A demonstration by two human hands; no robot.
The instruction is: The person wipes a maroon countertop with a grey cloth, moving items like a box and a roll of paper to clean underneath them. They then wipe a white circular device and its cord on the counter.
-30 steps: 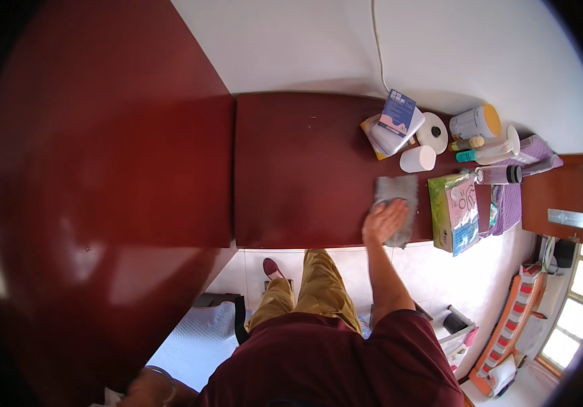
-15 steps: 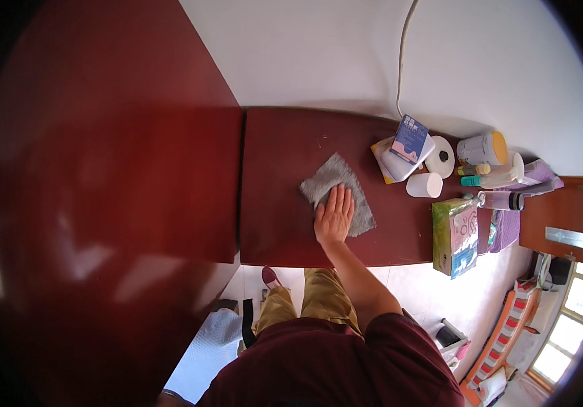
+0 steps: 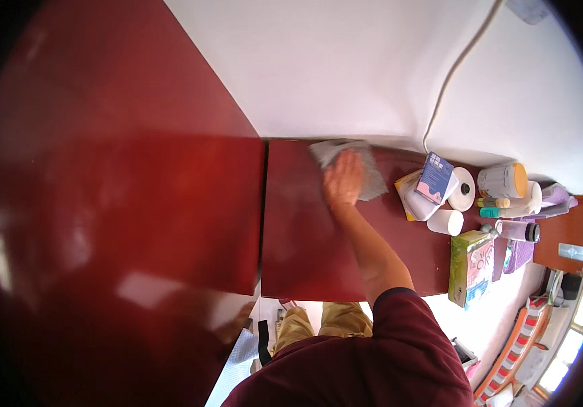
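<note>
My right hand (image 3: 343, 182) lies flat on a grey cleaning cloth (image 3: 373, 178), pressing it against the dark red tabletop (image 3: 298, 237) close to the wall. The fingers are stretched out toward the wall and slightly blurred. Part of the cloth is hidden under the palm; its corners show to the left of the fingertips and to the right of the hand. My right forearm reaches across the table from the near edge. My left hand is out of the picture.
A tall, glossy red panel (image 3: 169, 210) borders the table on the left. On the right stand a blue box (image 3: 435, 178), a white cup (image 3: 445, 222), a round white lid (image 3: 462, 189), a yellow-lidded tub (image 3: 501, 181), a clear bottle (image 3: 516, 230) and a green package (image 3: 468, 268). A cable (image 3: 446, 88) hangs down the wall.
My right hand has pushed the cloth away from me, from the middle of the tabletop to the wall side. The view has shifted, so the table sits lower and further right.
</note>
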